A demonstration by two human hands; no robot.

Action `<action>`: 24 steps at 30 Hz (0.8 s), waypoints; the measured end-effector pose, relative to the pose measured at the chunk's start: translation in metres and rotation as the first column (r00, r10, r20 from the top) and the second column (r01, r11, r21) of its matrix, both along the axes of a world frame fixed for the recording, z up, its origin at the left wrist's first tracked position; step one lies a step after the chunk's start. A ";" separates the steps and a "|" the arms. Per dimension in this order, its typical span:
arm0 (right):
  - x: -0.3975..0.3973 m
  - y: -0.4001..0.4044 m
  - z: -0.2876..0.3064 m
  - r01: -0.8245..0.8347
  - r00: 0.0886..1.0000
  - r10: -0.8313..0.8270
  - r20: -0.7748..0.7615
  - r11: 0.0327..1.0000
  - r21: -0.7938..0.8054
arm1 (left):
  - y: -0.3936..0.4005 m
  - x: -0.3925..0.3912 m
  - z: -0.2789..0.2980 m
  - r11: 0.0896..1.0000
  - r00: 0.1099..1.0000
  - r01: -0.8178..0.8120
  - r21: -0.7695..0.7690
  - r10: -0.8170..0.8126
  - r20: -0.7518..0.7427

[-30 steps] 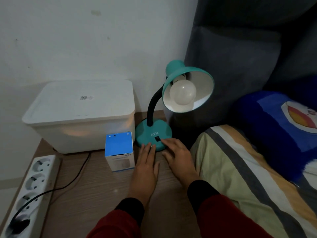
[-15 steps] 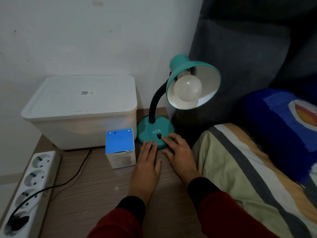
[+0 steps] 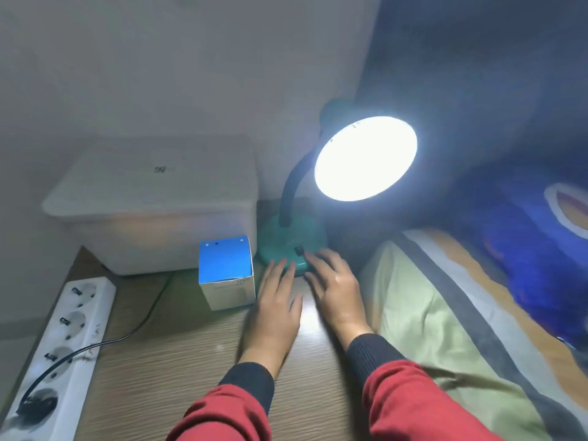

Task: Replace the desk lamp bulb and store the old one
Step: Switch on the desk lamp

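Teal plastic forms the desk lamp (image 3: 291, 240), standing at the back of the wooden table (image 3: 178, 351). Just left of the lamp's base stands a small blue-topped bulb box (image 3: 226, 275), closed, so its contents cannot be told. Behind that box, left of the lamp, sits a lidded white storage bin (image 3: 156, 202), contents likewise hidden. Half a second ago the bulb (image 3: 366, 158) was dark and plainly visible; now it glares white, filling the shade, and the room around looks dimmer. The left hand (image 3: 273, 310) lies flat in front of the base, fingers loose and extended, holding nothing. The right hand (image 3: 335, 289) rests beside it, fingers spread, its fingertips reaching the base by the black switch (image 3: 299, 249).
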State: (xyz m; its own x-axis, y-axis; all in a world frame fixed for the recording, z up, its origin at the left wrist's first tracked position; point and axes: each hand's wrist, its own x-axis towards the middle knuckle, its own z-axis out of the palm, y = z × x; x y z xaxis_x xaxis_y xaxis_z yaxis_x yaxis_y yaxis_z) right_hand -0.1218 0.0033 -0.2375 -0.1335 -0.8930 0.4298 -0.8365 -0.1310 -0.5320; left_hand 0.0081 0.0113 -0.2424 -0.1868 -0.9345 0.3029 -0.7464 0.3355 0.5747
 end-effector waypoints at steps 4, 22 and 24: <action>0.002 0.001 -0.001 0.022 1.000 -0.022 0.016 1.000 -0.003 | 0.001 0.000 0.001 1.000 1.000 -0.004 0.006 0.004 0.027; 0.001 0.001 -0.001 0.011 0.997 -0.013 -0.072 1.000 -0.017 | 0.000 -0.002 0.002 1.000 0.999 -0.014 -0.006 0.014 0.042; 0.002 0.001 0.000 0.006 0.997 -0.007 -0.071 1.000 -0.014 | 0.000 -0.002 0.002 1.000 0.999 -0.011 -0.004 0.011 0.035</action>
State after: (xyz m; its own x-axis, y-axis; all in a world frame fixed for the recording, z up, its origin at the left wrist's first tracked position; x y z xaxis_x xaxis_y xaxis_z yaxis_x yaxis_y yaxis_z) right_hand -0.1201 0.0045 -0.2377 -0.1075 -0.8862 0.4506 -0.8731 -0.1327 -0.4692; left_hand 0.0063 0.0115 -0.2403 -0.1868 -0.9354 0.3003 -0.7697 0.3293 0.5469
